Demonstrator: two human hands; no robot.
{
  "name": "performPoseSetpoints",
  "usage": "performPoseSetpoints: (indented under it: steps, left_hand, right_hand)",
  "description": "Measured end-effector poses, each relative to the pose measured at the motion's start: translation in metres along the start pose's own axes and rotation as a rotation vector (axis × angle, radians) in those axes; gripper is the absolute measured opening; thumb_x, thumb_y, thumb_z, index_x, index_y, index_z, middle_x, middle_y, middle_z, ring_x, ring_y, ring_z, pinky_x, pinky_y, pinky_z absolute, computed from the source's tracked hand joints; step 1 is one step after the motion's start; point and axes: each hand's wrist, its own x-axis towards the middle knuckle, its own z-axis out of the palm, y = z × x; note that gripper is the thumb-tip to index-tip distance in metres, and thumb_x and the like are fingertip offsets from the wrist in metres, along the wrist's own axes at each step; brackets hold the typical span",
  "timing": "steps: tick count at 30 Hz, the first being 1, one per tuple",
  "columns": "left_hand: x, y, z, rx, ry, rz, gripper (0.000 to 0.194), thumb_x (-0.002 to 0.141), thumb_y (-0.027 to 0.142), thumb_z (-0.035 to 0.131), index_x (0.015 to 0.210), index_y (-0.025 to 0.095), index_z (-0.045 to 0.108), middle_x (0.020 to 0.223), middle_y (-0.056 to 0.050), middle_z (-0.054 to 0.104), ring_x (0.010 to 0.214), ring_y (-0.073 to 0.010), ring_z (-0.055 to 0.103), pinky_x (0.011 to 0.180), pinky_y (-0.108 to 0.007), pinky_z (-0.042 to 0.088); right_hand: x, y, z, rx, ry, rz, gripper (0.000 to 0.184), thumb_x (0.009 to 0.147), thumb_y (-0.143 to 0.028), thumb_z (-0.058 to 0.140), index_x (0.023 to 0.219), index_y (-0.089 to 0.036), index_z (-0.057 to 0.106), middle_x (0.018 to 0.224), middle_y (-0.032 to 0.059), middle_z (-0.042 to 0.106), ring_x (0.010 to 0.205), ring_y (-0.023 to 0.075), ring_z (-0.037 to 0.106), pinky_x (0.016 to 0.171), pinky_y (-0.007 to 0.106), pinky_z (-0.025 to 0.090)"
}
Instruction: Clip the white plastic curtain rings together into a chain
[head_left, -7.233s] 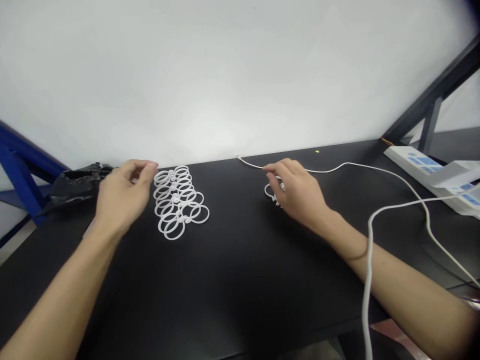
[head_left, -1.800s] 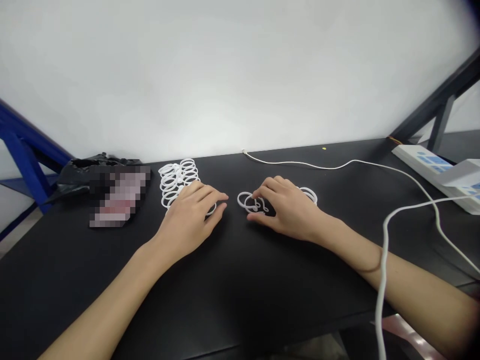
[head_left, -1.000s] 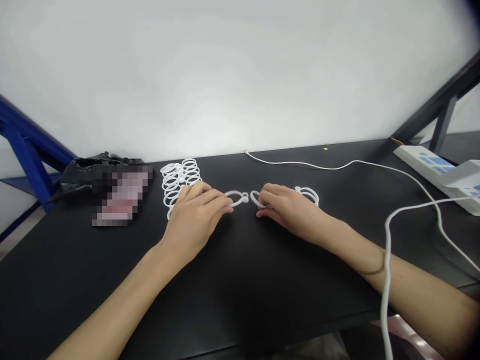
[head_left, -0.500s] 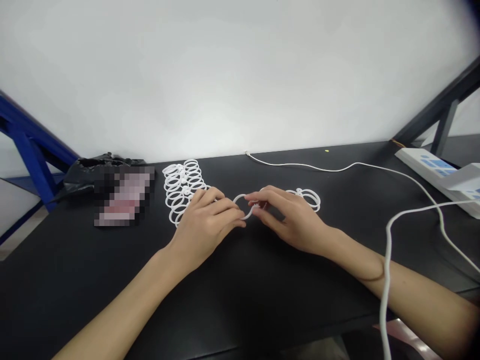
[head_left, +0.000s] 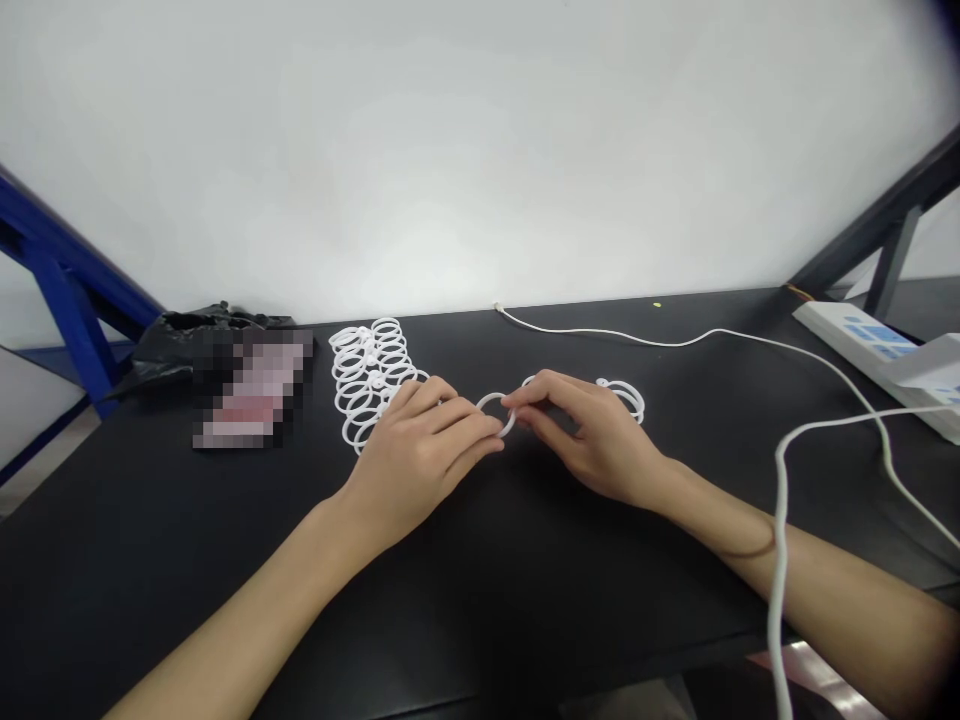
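Observation:
Both of my hands meet at the middle of the black table [head_left: 465, 580] and pinch one white plastic ring [head_left: 495, 408] between their fingertips. My left hand [head_left: 424, 450] grips the ring's left side, my right hand [head_left: 592, 435] its right side. A pile of several white rings [head_left: 367, 375] lies just left of my left hand. A smaller bunch of white rings [head_left: 624, 392] lies behind my right hand, partly hidden by it.
A black plastic bag [head_left: 191, 330] and a blurred-out object [head_left: 251, 385] lie at the back left. A white cable [head_left: 780, 345] runs across the table to a white power strip [head_left: 877, 345] at the right. Another white cable [head_left: 780, 530] crosses my right forearm.
My left hand took a ring from the left pile and my right hand came over from the right bunch. The two hands have closed together on one ring at the centre.

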Motion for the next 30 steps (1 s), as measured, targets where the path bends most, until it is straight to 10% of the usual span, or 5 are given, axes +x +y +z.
performPoseSetpoints:
  steps: [8, 19, 30]
  left_hand:
    - [0.003, -0.001, -0.007, -0.056, -0.051, -0.098, 0.011, 0.094, 0.024, 0.06, 0.088, 0.02, 0.068, 0.084, 0.0, 0.073, 0.081, -0.0168, 0.056, 0.081, -0.034, 0.045]
    - [-0.023, -0.077, -0.056, 0.373, -0.166, -0.447, 0.02, 0.088, 0.041, 0.065, 0.082, 0.024, 0.074, 0.076, -0.002, 0.073, 0.075, -0.0234, 0.054, 0.067, -0.034, 0.042]
    - [-0.026, -0.077, -0.05, 0.357, -0.338, -0.594, 0.024, 0.088, 0.047, 0.063, 0.084, 0.026, 0.074, 0.074, -0.003, 0.073, 0.083, -0.0303, 0.055, 0.066, -0.035, 0.038]
  right_hand:
    - [-0.001, 0.0, 0.003, -0.022, 0.022, 0.019, 0.016, 0.097, -0.022, 0.052, 0.111, -0.021, 0.06, 0.097, 0.0029, 0.071, 0.085, 0.0141, 0.068, 0.074, 0.026, 0.054]
    - [0.001, 0.023, -0.007, -0.378, 0.117, 0.154, 0.026, 0.095, -0.03, 0.054, 0.117, -0.018, 0.06, 0.104, 0.0085, 0.066, 0.094, 0.0211, 0.065, 0.077, 0.035, 0.054]
    - [0.001, 0.027, -0.01, -0.696, 0.065, 0.209, 0.026, 0.094, -0.034, 0.056, 0.11, -0.016, 0.065, 0.104, 0.0109, 0.068, 0.098, 0.0272, 0.061, 0.073, 0.038, 0.051]
